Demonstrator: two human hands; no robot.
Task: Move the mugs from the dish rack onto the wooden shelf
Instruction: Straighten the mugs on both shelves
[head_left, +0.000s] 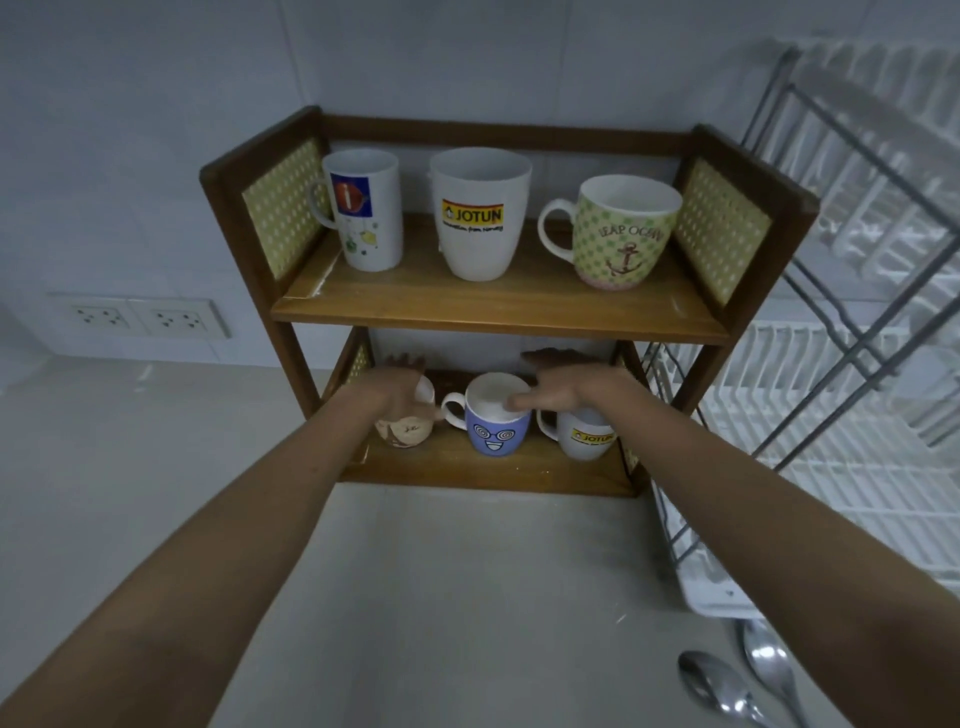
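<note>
Mugs all sit on wooden shelf (498, 306), three per tier. Left hand (402, 395) wraps beige mug (405, 431), lower left, fingers curled on it. Blue face mug (497, 415) centre. Right hand (566, 387) hovers flat over it, fingers loosely spread, holding nothing. Dish rack (852, 364) far right.

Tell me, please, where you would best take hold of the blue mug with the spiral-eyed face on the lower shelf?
By its handle, coming from the front left. The blue mug stands upright, its loop pointing left toward the beige mug. The right hand hovers over its rim, and the upper shelf board probably hampers a grip from above.
</note>
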